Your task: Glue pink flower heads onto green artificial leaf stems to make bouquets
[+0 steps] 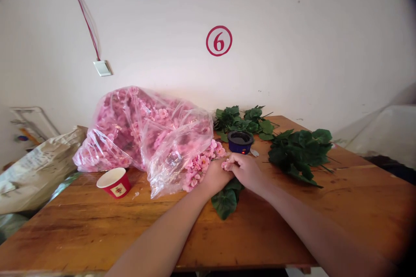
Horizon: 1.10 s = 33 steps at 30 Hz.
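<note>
Close together above the table, my two hands meet just in front of a small dark blue pot (240, 142) with a red light on its side. My right hand (245, 169) is closed, its fingertips pinching a small pink artificial flower (225, 165). My left hand (218, 174) is curled at a sprig of green artificial leaves (225, 203), which hangs below both hands; most of its fingers are hidden. Just left of it, loose pink blossoms (198, 167) spill from the mouth of a clear plastic bag (169, 151) full of such flowers.
A red paper cup (114, 183) stands at the left on the wooden table (97, 233). Bunches of green leaves lie at the back (242, 119) and at the right (300, 151). The wall (276, 52) rises behind. A beige sack (42, 169) is beyond the left edge.
</note>
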Motion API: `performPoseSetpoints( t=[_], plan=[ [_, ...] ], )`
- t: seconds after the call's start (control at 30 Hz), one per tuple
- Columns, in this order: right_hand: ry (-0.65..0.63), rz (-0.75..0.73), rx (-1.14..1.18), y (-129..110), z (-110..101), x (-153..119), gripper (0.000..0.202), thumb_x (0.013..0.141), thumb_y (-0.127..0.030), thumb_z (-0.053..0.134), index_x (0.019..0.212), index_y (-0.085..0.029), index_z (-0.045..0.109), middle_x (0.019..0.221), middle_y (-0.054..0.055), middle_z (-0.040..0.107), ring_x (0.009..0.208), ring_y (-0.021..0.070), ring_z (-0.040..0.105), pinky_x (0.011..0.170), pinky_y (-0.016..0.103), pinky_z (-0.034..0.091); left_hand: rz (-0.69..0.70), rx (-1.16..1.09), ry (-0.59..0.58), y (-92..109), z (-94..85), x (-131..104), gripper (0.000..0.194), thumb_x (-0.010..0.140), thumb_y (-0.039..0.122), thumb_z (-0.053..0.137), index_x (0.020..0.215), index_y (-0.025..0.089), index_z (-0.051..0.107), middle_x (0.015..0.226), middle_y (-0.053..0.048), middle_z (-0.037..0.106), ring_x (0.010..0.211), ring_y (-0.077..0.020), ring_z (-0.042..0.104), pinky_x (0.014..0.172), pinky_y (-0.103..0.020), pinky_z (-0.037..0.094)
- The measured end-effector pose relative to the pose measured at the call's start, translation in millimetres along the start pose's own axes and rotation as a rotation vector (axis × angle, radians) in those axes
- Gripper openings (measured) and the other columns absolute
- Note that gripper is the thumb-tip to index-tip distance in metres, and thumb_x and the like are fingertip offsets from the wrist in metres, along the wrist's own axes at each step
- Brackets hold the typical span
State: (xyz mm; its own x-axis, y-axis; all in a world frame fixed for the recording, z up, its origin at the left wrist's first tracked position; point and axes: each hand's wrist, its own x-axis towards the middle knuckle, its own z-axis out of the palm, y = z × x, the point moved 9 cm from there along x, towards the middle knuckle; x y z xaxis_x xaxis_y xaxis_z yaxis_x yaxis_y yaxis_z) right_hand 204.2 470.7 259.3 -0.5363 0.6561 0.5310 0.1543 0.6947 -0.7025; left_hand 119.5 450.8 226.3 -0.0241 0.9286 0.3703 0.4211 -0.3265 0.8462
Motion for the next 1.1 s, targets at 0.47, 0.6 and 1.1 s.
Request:
performPoseSetpoints(
  t=[0.47, 0.6, 1.1],
  plan=[
    [0.299, 0.326, 0.395, 70, -100, 14, 0.037, 0.069, -0.052, 0.07, 0.065, -0.021, 0.051, 0.062, 0.001, 0.061, 0.059, 0.0188, 0.061, 0.054, 0.03, 0.047, -0.105, 0.157, 0.018, -2, -8.6, -3, 0.019, 0.071, 0.034, 0.07, 0.078, 0.017, 0.068, 0.069, 0.0, 0.065, 0.062, -0.0121, 0.055, 0.059, -0.023, 0.04],
    [0.335, 0.256, 0.021, 58, -122, 16, 0.033, 0.075, -0.05, 0.065, 0.064, -0.02, 0.056, 0.067, 0.005, 0.067, 0.072, 0.0216, 0.065, 0.062, 0.029, 0.046, -0.024, 0.292, -0.063, 12, -2.3, -5, 0.018, 0.077, 0.034, 0.065, 0.072, 0.018, 0.07, 0.07, -0.001, 0.068, 0.065, -0.0139, 0.058, 0.061, -0.025, 0.039],
    [-0.207, 0.214, -0.472, 38, -68, 133, 0.031, 0.079, -0.026, 0.064, 0.052, -0.019, 0.052, 0.062, 0.005, 0.07, 0.061, 0.0151, 0.066, 0.051, 0.021, 0.042, 0.002, 0.447, -0.143, 7, 6.3, -9, 0.038, 0.066, 0.055, 0.072, 0.071, 0.018, 0.067, 0.068, -0.003, 0.061, 0.06, -0.0157, 0.051, 0.055, -0.027, 0.031]
  ],
)
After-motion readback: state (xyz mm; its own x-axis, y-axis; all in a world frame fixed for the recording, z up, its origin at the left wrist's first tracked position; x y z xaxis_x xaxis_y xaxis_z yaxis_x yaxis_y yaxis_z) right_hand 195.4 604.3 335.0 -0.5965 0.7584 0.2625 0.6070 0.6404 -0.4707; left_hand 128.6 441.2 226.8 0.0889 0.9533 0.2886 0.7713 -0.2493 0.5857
